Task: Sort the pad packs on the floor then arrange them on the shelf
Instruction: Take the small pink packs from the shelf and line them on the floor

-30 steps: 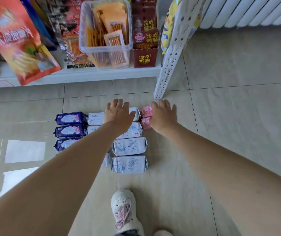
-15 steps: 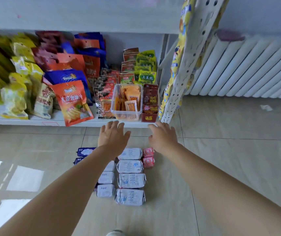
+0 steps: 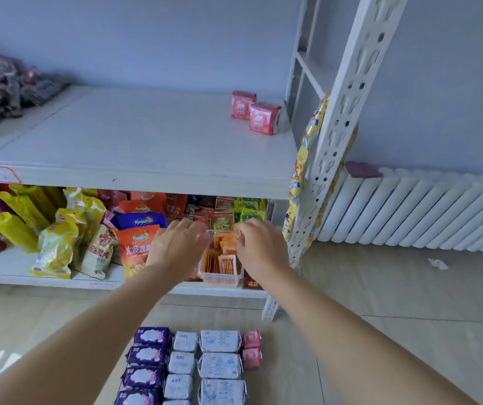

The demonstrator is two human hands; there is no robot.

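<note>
A: Head view: why the columns of pad packs [image 3: 205,366] on the floor [image 3: 395,331]?
B: Grouped by kind, I'd judge, for shelving. Two pink packs [image 3: 256,116] already sit on the shelf [image 3: 135,141]. Left hand [image 3: 176,248] and right hand [image 3: 259,248] hover loosely spread, holding nothing.

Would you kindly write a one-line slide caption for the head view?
Both empty hands, left and right, raised above sorted pad packs on the floor; two pink packs already on the shelf.

Head camera, facing forward-down, near shelf [image 3: 146,171]
</note>
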